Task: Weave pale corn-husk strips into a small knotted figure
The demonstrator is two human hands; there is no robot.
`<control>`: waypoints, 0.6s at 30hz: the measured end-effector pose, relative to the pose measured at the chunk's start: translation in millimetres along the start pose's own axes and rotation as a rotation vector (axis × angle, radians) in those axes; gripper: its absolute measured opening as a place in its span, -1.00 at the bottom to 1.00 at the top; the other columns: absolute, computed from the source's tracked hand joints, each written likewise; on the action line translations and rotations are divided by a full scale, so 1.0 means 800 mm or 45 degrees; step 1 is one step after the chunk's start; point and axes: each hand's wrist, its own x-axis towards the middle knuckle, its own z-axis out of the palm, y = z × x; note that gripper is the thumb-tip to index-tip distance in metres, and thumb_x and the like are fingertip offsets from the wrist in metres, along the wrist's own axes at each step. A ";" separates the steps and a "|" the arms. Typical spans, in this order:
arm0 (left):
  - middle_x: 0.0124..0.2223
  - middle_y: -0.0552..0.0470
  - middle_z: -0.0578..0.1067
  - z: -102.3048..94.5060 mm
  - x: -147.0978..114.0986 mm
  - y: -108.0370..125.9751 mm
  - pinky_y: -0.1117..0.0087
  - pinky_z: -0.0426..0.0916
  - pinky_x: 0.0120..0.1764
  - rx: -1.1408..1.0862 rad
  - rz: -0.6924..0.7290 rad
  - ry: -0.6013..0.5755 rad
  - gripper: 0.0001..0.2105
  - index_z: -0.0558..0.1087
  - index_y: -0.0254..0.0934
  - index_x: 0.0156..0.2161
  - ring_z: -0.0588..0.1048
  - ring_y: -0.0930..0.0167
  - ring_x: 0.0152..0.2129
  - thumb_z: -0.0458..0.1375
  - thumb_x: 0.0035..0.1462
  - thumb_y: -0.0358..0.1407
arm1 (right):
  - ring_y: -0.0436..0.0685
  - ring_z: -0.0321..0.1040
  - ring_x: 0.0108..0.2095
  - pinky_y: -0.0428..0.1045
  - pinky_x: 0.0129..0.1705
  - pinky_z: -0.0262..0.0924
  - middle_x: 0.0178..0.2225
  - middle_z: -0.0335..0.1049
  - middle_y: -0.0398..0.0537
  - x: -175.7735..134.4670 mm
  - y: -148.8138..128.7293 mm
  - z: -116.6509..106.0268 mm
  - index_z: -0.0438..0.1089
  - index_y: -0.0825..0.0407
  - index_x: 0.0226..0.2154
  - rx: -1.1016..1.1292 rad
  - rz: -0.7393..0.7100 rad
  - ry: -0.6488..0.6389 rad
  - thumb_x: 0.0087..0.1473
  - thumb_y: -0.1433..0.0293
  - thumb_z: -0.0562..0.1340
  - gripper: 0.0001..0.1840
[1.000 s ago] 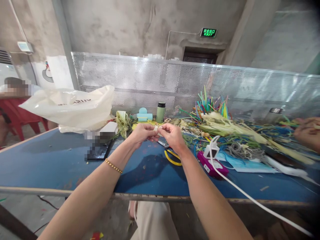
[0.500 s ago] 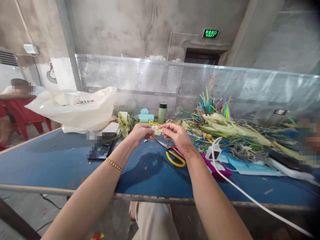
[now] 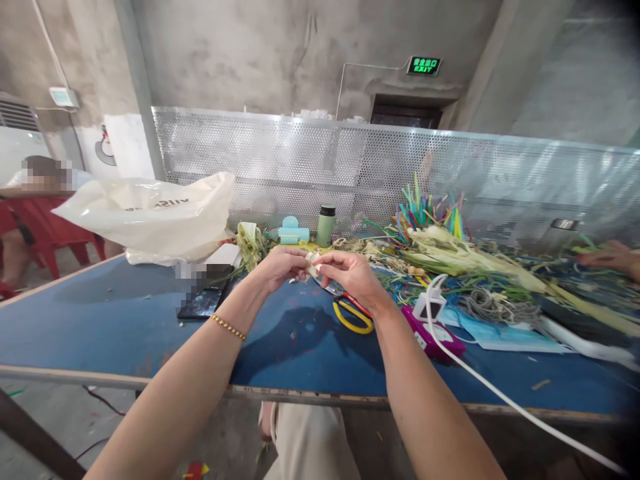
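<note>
Above the blue table, my left hand (image 3: pixel 284 267) pinches a small pale piece of what looks like corn husk (image 3: pixel 312 259) between thumb and fingers. My right hand (image 3: pixel 347 272) is closed at the other side of the same piece, fingertips touching it. The fingers partly cover the piece, so its full shape is hidden. Beneath my right hand lie scissors (image 3: pixel 354 319) with one yellow and one red handle loop, their blades partly hidden by the hand. A crumpled dry husk bundle (image 3: pixel 251 245) lies beyond my left hand.
A white plastic bag (image 3: pixel 150 213) and a dark phone (image 3: pixel 203 301) sit to the left. A green bottle (image 3: pixel 326 227) stands behind. Husks (image 3: pixel 450 250), coloured stems and a purple power strip (image 3: pixel 440 337) with a white cable (image 3: pixel 493 388) fill the right. A co-worker's hand (image 3: pixel 613 259) reaches in there.
My right hand has moved slightly left, and its fingertips have closed on the pale piece. A co-worker's hand now shows over the husks at the far right.
</note>
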 end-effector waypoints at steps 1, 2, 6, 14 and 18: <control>-0.60 0.00 0.45 0.000 -0.001 0.001 0.48 0.21 -0.57 -0.018 -0.018 -0.002 -0.96 0.49 -0.44 -0.48 0.37 0.53 -0.70 0.21 -0.14 -0.54 | -0.01 0.35 -0.53 -0.07 -0.39 0.22 -0.58 0.40 -0.16 0.000 -0.001 0.000 0.52 0.07 -0.30 0.003 -0.014 0.002 0.00 0.28 0.34 -0.78; -0.61 0.01 0.44 0.000 -0.001 0.001 0.47 0.21 -0.56 -0.037 -0.035 -0.010 -0.96 0.48 -0.44 -0.49 0.37 0.53 -0.70 0.21 -0.14 -0.54 | -0.02 0.33 -0.53 -0.08 -0.41 0.22 -0.56 0.40 -0.17 -0.001 -0.002 0.000 0.52 0.07 -0.29 0.013 -0.026 -0.006 -0.01 0.29 0.35 -0.78; -0.61 -0.01 0.44 -0.001 0.000 0.000 0.46 0.22 -0.55 -0.065 -0.075 -0.062 -0.97 0.47 -0.44 -0.52 0.36 0.52 -0.69 0.22 -0.14 -0.54 | -0.05 0.31 -0.51 -0.10 -0.43 0.22 -0.45 0.39 -0.14 -0.003 -0.009 0.004 0.55 0.04 -0.26 0.022 -0.073 -0.092 0.01 0.34 0.32 -0.80; -0.57 -0.01 0.43 -0.008 -0.002 0.009 0.53 0.25 -0.54 -0.171 -0.193 -0.128 -0.95 0.47 -0.46 -0.53 0.34 0.58 -0.67 0.22 -0.14 -0.57 | -0.05 0.28 -0.53 -0.08 -0.46 0.20 -0.35 0.41 -0.10 -0.002 -0.011 0.002 0.59 -0.02 -0.32 -0.060 -0.133 -0.045 0.00 0.25 0.34 -0.81; -0.58 0.01 0.41 -0.008 -0.004 0.012 0.54 0.25 -0.54 -0.233 -0.232 -0.138 -0.93 0.45 -0.46 -0.54 0.34 0.59 -0.67 0.21 -0.13 -0.58 | -0.02 0.25 -0.50 -0.08 -0.45 0.14 -0.49 0.36 -0.13 -0.002 -0.011 -0.003 0.58 0.00 -0.45 -0.151 -0.178 -0.012 0.01 0.18 0.35 -0.77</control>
